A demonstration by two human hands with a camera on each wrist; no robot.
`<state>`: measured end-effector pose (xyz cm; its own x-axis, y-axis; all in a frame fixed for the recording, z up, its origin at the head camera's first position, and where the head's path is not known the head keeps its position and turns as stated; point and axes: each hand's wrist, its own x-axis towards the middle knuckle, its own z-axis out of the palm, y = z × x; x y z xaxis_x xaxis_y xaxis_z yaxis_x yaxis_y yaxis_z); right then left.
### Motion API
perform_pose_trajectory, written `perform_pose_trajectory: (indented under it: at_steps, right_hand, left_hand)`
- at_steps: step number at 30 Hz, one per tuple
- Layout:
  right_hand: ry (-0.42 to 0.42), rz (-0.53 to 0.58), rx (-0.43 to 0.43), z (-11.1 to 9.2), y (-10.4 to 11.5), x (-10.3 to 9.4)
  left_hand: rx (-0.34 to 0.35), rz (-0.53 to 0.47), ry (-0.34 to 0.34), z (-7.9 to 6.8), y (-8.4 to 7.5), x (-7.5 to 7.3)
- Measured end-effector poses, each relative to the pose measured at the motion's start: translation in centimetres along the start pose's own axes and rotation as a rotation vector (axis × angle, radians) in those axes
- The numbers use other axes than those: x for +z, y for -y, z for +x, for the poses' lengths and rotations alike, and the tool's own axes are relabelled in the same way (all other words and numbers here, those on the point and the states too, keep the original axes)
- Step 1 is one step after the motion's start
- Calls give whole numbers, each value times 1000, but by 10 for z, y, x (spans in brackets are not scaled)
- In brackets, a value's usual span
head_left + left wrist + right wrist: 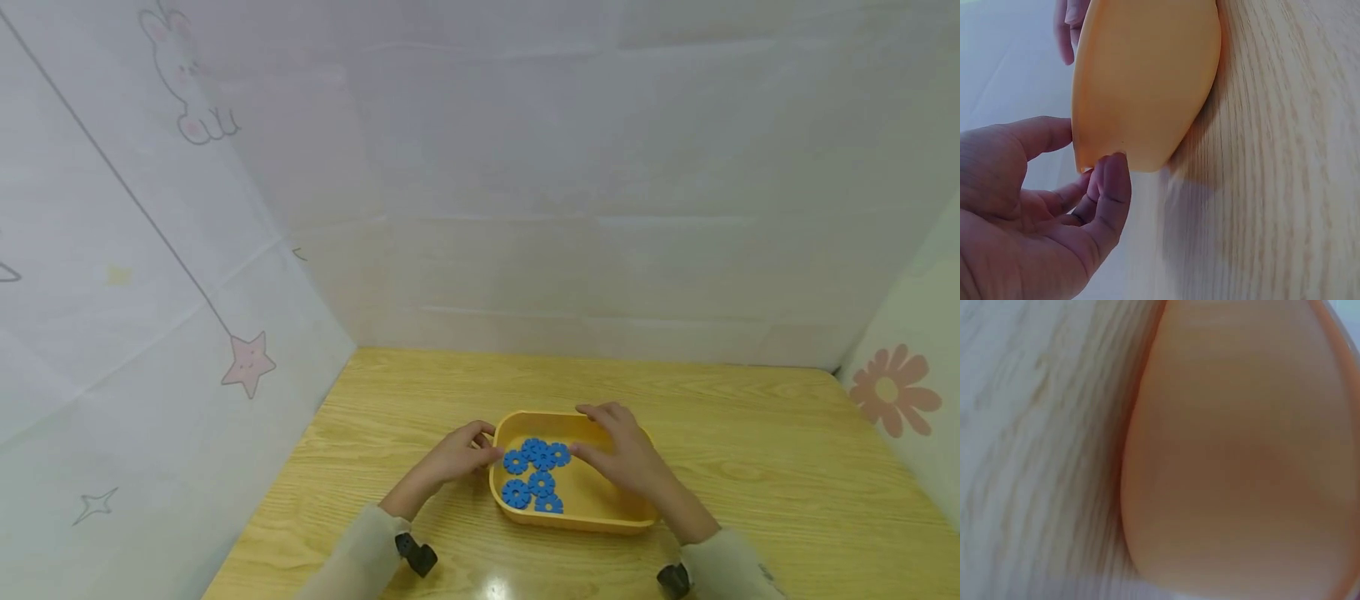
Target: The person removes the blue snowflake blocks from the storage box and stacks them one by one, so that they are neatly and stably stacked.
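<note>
A yellow plastic tray (600, 527) stands on the table with several blue notched discs (516, 493) in its left half. The discs look like flat snowflake-shaped building pieces. At the tray's left end, my left hand (459, 454) grips the rim. In the left wrist view, that hand's thumb (1047, 134) is at the rim and its curled fingers (1113, 194) meet the outer wall. My right hand (626, 454) reaches over the tray's right side, thumb and fingers spread apart. Its thumb points toward the discs, its fingertips near the far rim. Only the tray wall (1241, 450) shows in the right wrist view.
A wood-grain table (420, 383) lies beneath the tray. Pale hanging sheets (540, 208) with printed figures enclose its back and sides. Dark wrist devices (416, 554) sit at both sleeve cuffs.
</note>
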<state>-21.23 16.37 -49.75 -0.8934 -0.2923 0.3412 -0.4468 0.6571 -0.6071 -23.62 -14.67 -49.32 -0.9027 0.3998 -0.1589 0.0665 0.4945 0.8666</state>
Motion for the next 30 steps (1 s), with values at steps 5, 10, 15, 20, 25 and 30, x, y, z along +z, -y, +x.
perform_pose_trajectory:
  at_steps: [5,10,15,20,25,30]
  right_hand:
    - [16,36,-20,3,4,7]
    - [79,79,27,6,13,10]
    - [110,134,27,9,15,16]
    - [111,152,23,13,12,23]
    - [150,147,42,17,10,27]
    - [211,143,59,19,10,28]
  left_hand:
    - [-21,-51,-16,0,-3,2]
    - [-45,-126,-21,1,-5,5]
    - [-57,-189,-12,1,-5,6]
    - [-72,-236,-9,1,-4,5]
    - [-73,-270,-4,1,-3,6]
    - [-76,-278,-2,2,-1,6]
